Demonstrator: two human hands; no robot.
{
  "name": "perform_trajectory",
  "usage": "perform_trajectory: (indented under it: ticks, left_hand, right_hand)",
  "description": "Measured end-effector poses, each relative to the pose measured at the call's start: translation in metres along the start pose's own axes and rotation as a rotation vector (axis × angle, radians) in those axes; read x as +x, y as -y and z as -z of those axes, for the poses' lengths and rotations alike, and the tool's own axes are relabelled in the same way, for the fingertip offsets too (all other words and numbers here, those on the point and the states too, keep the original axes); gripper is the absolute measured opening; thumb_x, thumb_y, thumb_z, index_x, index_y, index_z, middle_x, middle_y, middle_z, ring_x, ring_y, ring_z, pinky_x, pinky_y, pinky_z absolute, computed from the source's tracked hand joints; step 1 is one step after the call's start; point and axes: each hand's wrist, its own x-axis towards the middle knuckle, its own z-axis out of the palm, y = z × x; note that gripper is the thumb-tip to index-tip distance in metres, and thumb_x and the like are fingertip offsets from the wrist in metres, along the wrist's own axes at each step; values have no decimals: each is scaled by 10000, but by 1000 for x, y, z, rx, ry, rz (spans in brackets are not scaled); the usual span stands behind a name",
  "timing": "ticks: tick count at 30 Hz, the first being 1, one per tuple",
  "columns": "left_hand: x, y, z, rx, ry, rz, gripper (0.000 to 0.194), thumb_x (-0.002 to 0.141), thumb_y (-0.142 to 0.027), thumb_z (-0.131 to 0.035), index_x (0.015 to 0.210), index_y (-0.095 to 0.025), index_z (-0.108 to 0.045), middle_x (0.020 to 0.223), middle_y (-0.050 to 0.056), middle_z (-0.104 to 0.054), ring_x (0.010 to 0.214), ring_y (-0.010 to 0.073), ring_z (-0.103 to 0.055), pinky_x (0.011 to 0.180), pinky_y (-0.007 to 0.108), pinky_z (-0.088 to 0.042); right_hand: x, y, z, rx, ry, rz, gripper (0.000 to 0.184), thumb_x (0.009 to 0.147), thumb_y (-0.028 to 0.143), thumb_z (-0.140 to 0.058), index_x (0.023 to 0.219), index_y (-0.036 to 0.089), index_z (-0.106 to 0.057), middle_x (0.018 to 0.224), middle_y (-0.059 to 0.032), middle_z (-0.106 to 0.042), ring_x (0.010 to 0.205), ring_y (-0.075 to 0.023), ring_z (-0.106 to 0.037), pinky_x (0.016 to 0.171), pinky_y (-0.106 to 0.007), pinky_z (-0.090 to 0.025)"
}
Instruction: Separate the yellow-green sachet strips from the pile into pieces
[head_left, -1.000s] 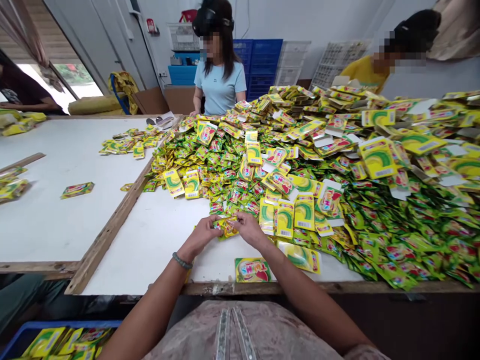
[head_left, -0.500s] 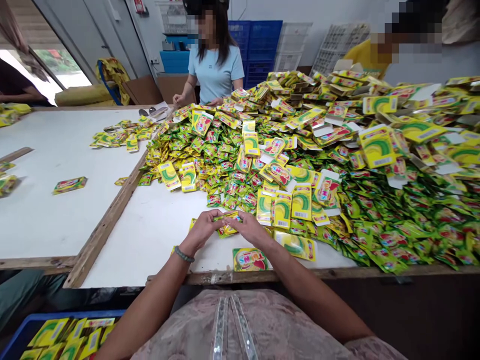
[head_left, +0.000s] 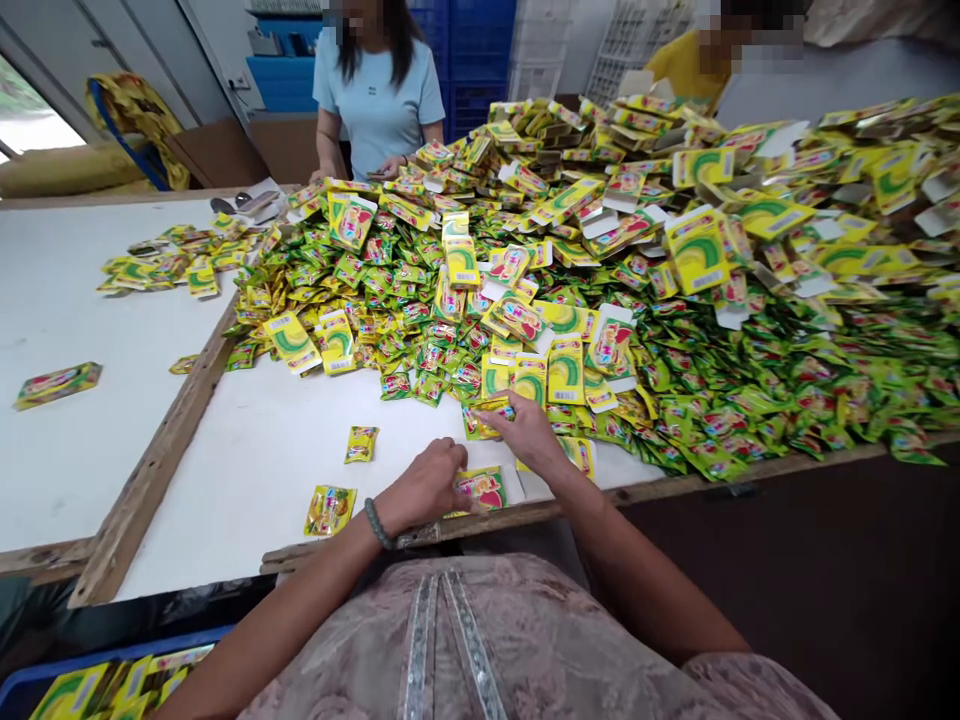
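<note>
My left hand (head_left: 429,487) grips the left end of a small yellow-green carton (head_left: 486,487) at the table's front edge. The carton lies flat, printed side up, with a white flap at its right end. My right hand (head_left: 531,437) is closed, thumb and fingers pinching small green and yellow sachets (head_left: 480,420) just above the carton; how many it holds is hidden. Two loose yellow sachets lie to the left, one sachet (head_left: 361,444) farther back and another sachet (head_left: 330,510) near my left wrist. Another yellow carton (head_left: 581,456) lies partly behind my right wrist.
A large heap of sachets (head_left: 720,400) and open cartons (head_left: 697,250) covers the table's middle and right. A wooden strip (head_left: 161,440) divides the white tabletop (head_left: 262,440). A blue crate (head_left: 30,680) of filled cartons sits low left. A person in light blue (head_left: 379,100) stands opposite.
My hands have come apart. My left hand has moved down onto the front carton, and my right hand has shifted right with sachets. The view has swung right.
</note>
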Motion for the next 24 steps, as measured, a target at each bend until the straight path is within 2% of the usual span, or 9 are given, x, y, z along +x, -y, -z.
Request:
perform_trajectory:
  ticks: [4, 7, 9, 12, 14, 16, 18, 21, 24]
  left_hand:
    - [2, 4, -3, -59, 36, 147, 277, 701, -367, -638, 885, -190, -532, 792, 26, -613, 707, 181, -556, 595, 262, -362]
    - [5, 8, -3, -108, 32, 164, 401, 700, -435, -633, 1001, -192, -526, 744, 10, -615, 657, 178, -549, 564, 258, -333]
    - [6, 8, -5, -62, 20, 133, 393, 691, -486, -627, 939, -189, -559, 728, 18, -599, 654, 181, -532, 566, 264, -316]
    - [5, 11, -6, -85, -23, 86, 339, 688, -510, -622, 736, -181, -552, 718, 19, -569, 647, 165, -495, 562, 261, -303]
    - [1, 17, -5, -246, -90, 112, 338, 698, -504, -621, 721, -179, -529, 695, 3, -559, 631, 148, -483, 555, 250, -313]
    - [-5, 25, -3, -515, -149, 156, 322, 717, -478, -622, 794, -178, -533, 714, -5, -584, 647, 141, -509, 576, 241, -357]
    - [-11, 32, 1, -799, -181, 185, 328, 727, -439, -637, 892, -173, -538, 804, 14, -631, 712, 149, -559, 643, 250, -415]
    - [-18, 35, 6, -1068, -252, 216, 348, 724, -394, -665, 952, -158, -550, 922, 53, -657, 783, 165, -599, 727, 279, -456]
    - [-23, 36, 7, -1137, -344, 238, 336, 713, -378, -684, 933, -146, -579, 918, 52, -655, 767, 155, -602, 715, 263, -466]
  right_hand:
    - [-3, -2, -3, 103, 23, -59, 411, 690, 426, -656, 990, 148, -613, 747, -22, -646, 570, -147, -584, 497, -259, -500]
    - [-2, -4, -10, 103, -18, -45, 392, 685, 427, -654, 963, 153, -624, 744, -24, -651, 590, -155, -580, 525, -270, -497]
    - [-1, -5, -15, 90, -32, -23, 362, 676, 414, -660, 935, 162, -630, 741, -21, -655, 628, -164, -583, 559, -272, -486]
    - [-1, -2, -17, 151, -45, -39, 364, 651, 411, -677, 917, 168, -624, 714, -10, -649, 660, -176, -585, 595, -278, -474]
    - [-2, 2, -12, 305, -32, -94, 392, 632, 407, -688, 933, 171, -602, 720, -8, -653, 667, -178, -595, 620, -288, -479]
    - [-1, 4, -6, 481, 7, -149, 422, 615, 385, -701, 959, 177, -572, 767, -13, -665, 685, -176, -609, 654, -299, -486]
    - [1, 4, -2, 536, 55, -162, 426, 604, 356, -710, 962, 182, -558, 806, -17, -669, 707, -174, -616, 675, -298, -484]
    - [7, 3, -2, 343, 126, -100, 358, 623, 346, -697, 918, 177, -589, 766, -5, -660, 713, -175, -607, 658, -281, -467]
    - [14, 8, -5, 122, 229, -17, 300, 669, 366, -661, 893, 168, -636, 736, 3, -656, 704, -173, -591, 625, -263, -446]
